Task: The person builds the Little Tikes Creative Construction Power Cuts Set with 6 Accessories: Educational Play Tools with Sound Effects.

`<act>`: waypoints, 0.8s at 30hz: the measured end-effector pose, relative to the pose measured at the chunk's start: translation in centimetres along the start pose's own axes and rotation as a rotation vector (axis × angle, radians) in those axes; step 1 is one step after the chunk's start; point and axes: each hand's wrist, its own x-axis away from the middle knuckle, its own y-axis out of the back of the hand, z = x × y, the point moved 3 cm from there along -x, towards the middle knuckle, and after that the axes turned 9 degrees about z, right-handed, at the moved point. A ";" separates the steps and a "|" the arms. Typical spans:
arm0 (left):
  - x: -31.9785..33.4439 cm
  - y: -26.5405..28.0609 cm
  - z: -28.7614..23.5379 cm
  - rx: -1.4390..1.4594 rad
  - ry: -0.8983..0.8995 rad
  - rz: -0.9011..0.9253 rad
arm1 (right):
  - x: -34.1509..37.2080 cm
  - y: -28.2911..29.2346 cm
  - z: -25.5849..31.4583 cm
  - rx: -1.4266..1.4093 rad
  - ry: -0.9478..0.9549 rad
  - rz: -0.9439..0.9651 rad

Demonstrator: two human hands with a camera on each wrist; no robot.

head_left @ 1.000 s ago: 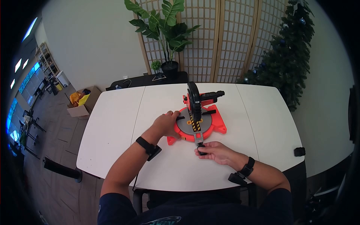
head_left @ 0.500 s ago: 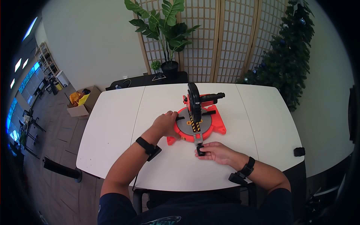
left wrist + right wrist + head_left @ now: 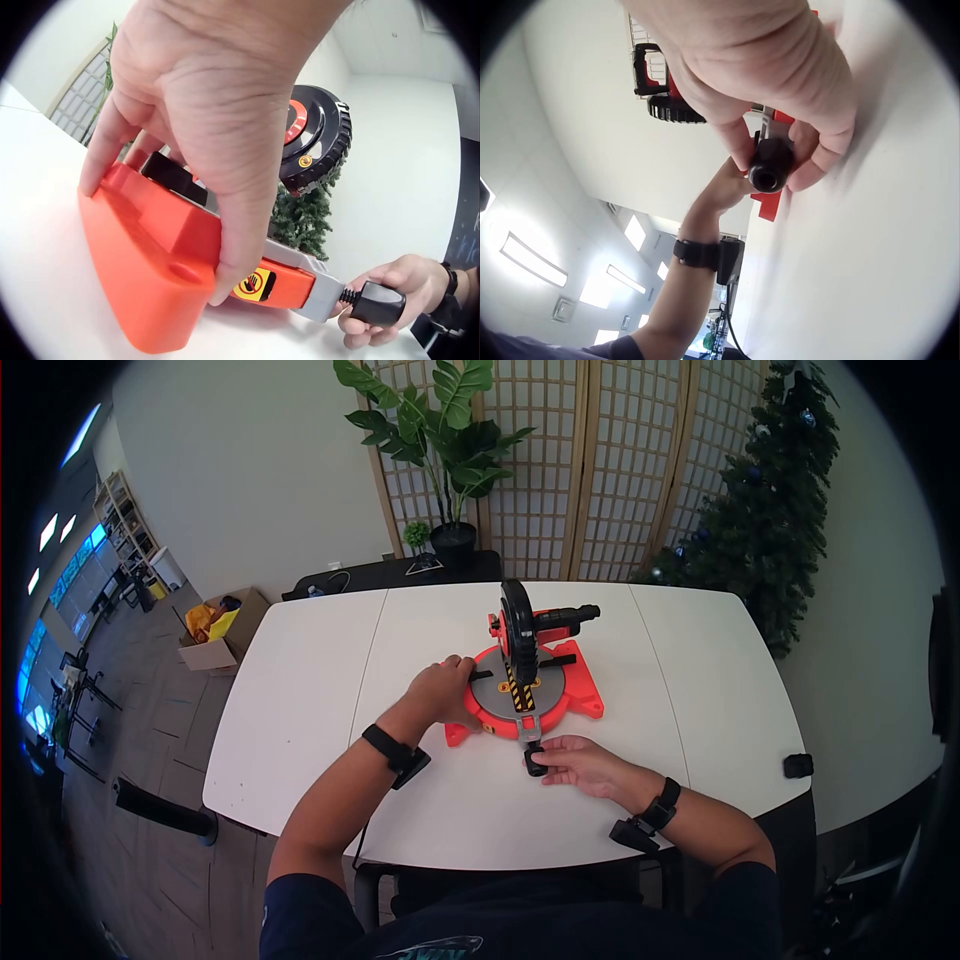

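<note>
A toy miter saw (image 3: pixel 548 702) with an orange base, grey round turntable and black blade guard (image 3: pixel 517 625) stands on the white table. My left hand (image 3: pixel 440 692) grips the left side of the base; in the left wrist view the thumb lies along its near face and the fingers reach over the far side. At the front of the saw, my right hand (image 3: pixel 590 768) pinches a black knob (image 3: pixel 379 304) between thumb and fingers. A short black threaded shaft (image 3: pixel 349 295) shows between the knob and the grey arm of the turntable.
A small black object (image 3: pixel 798 765) lies at the table's right edge. Beyond the white table (image 3: pixel 300 710) are a potted plant (image 3: pixel 453 540) on a dark stand, a folding screen and a decorated tree (image 3: pixel 750 530). An open cardboard box (image 3: pixel 225 635) sits on the floor at the left.
The fingers of my right hand have shifted slightly to the right around the knob, and the knob shows more of itself. My left hand and the saw have stayed in place.
</note>
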 end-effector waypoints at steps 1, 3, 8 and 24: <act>-0.1 -0.1 0.1 -0.004 -0.026 -0.040 | 0.0 0.1 0.0 0.018 0.012 0.017; -0.1 -0.2 0.1 -0.009 -0.052 -0.080 | 0.0 0.0 0.1 0.036 0.024 0.035; -0.2 -0.3 0.3 -0.010 -0.057 -0.085 | 0.3 -1.0 0.7 -0.032 0.051 0.089; -0.3 -0.4 0.1 -0.027 -0.049 -0.065 | 0.4 -1.1 0.7 -0.060 0.055 0.103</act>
